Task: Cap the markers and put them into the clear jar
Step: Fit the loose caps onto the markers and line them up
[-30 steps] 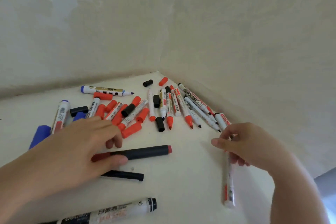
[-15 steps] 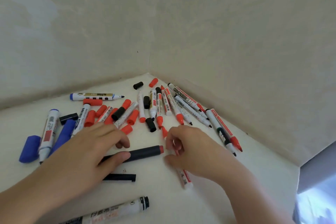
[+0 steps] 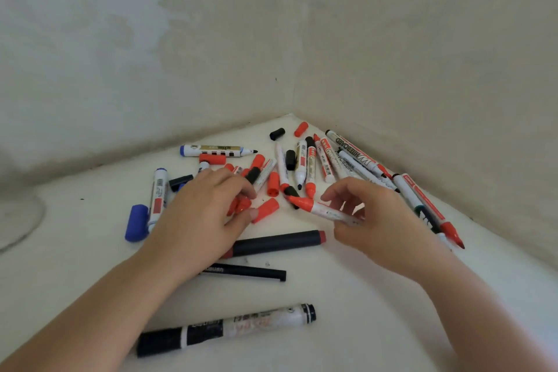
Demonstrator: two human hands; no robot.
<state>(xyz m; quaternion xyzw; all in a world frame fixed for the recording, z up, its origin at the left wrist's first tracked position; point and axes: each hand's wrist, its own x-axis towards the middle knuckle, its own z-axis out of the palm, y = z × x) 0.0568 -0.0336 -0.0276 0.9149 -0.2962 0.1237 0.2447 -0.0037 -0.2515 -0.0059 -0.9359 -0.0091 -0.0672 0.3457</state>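
Risk, judged: the red caps (image 3: 265, 210) lie mixed with black and blue ones, so the wrong size or colour could be picked, and a cap only half pressed on would come off later. Loose markers along the far right wall (image 3: 362, 164) could roll if nudged by the wrist. The bare red tip could also mark the white worktop (image 3: 347, 287) or skin.

Right hand (image 3: 377, 220): closed around a white marker (image 3: 324, 211), held between thumb and fingers, red tip end pointing left toward the pile. Whether that red end is a cap or the bare nib section I cannot tell.

Left hand (image 3: 199, 217): palm down, fingers partly curled over a cluster of red caps just left of centre, touching them; a firm pinch is not visible.

Clear jar: possibly the curved transparent rim (image 3: 21, 220) at the far left edge; too little shows to be sure. No marker is in it that I can see.
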